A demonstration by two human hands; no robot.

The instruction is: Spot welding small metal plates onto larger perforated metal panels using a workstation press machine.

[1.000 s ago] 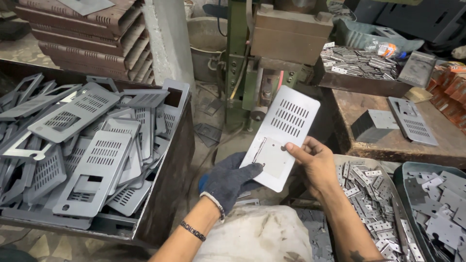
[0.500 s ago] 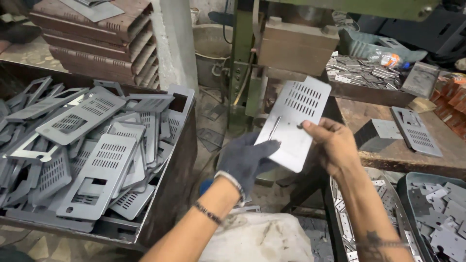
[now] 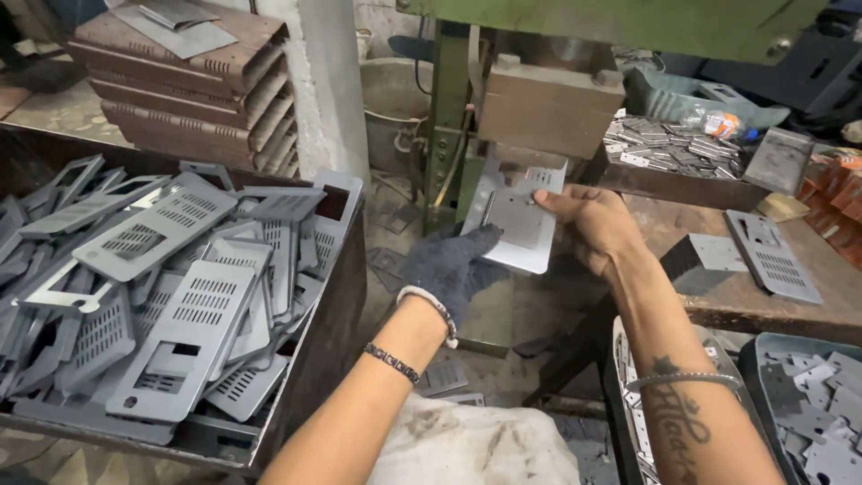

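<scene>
A flat grey metal plate (image 3: 516,218) with slotted vents lies under the block of a green press (image 3: 548,110), its far end tucked beneath the block. My left hand (image 3: 451,265), in a dark glove, grips the plate's near left edge. My bare right hand (image 3: 593,224) holds its right edge with thumb and fingers on top. Both arms reach forward from the bottom of the view.
A dark metal bin (image 3: 314,359) on the left holds several more vented plates (image 3: 189,305). Rusty stacked sheets (image 3: 189,81) stand behind it. On the right are a bench (image 3: 763,305) with a vented plate, a tray of small parts (image 3: 669,144) and a bin of offcuts (image 3: 813,395).
Both hands have carried the plate up and forward, from in front of my lap to under the press block. The view has tilted toward the press.
</scene>
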